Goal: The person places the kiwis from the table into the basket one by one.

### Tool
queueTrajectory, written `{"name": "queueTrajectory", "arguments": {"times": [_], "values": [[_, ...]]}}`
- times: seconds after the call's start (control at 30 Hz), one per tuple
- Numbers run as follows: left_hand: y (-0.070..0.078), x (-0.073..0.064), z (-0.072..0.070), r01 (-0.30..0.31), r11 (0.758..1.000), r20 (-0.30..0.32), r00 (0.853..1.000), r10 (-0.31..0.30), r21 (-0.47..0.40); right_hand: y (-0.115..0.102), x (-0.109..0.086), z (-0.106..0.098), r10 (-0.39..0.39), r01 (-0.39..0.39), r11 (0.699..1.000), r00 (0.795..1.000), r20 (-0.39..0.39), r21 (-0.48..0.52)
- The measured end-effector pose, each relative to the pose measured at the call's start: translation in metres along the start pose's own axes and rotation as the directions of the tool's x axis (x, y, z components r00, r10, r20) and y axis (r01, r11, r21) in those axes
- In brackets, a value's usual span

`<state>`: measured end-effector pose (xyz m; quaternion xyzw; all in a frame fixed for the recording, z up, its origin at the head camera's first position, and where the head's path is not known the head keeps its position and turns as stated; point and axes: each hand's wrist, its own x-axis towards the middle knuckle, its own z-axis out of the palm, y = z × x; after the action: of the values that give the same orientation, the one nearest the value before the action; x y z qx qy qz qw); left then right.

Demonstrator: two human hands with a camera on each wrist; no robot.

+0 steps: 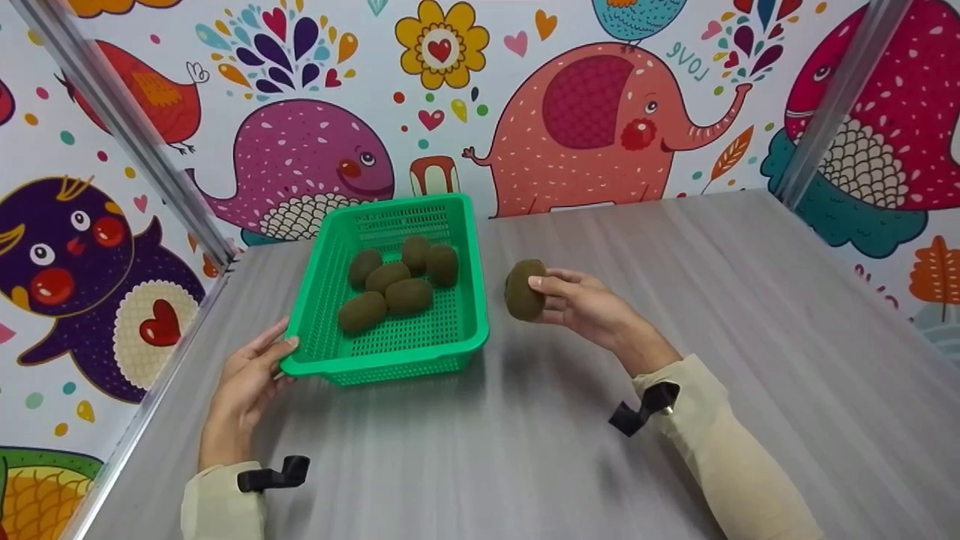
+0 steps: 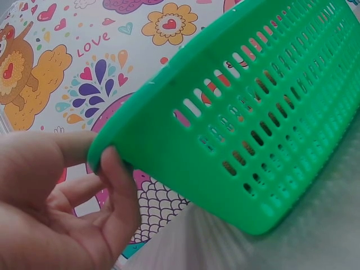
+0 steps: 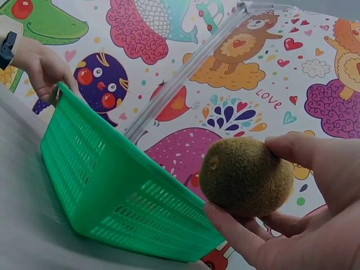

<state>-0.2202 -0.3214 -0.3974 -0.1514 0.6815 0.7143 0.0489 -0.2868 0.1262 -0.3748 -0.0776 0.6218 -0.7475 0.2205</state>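
My left hand (image 1: pixel 247 379) pinches the near left corner of a green plastic basket (image 1: pixel 409 367), thumb on top of the rim and fingers beneath it. In the left wrist view the basket's slotted wall (image 2: pixel 236 129) fills the right side. Several brown kiwis (image 1: pixel 409 296) lie together on the basket's floor. Just right of the basket, my right hand (image 1: pixel 592 304) holds one kiwi (image 1: pixel 525 291) between thumb and fingers, above the table. Close up in the right wrist view, this fuzzy kiwi (image 3: pixel 244 177) shows its stem end toward the left.
A grey wood-grain table (image 1: pixel 450 465) lies under everything. Walls with cartoon animals, such as a pink elephant (image 1: pixel 585 150), stand at the back and sides. Metal posts (image 1: pixel 847 97) run up the back corners. Black mounts (image 1: pixel 649 405) sit on both wrists.
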Motion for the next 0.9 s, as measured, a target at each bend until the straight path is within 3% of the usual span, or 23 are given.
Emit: {"name": "queueTrajectory", "arguments": {"times": [0.5,0.9], "values": [[0.001,-0.003,0.0,-0.007,1.0,-0.015,1.0,0.007,0.01,-0.006,-0.003,0.014,-0.01,0.01,1.0,1.0,-0.003,0.002],[0.0,-0.002,0.001,-0.005,1.0,-0.005,1.0,0.005,-0.02,-0.023,-0.003,0.025,-0.002,0.003,0.998,1.0,0.008,-0.064]]}}
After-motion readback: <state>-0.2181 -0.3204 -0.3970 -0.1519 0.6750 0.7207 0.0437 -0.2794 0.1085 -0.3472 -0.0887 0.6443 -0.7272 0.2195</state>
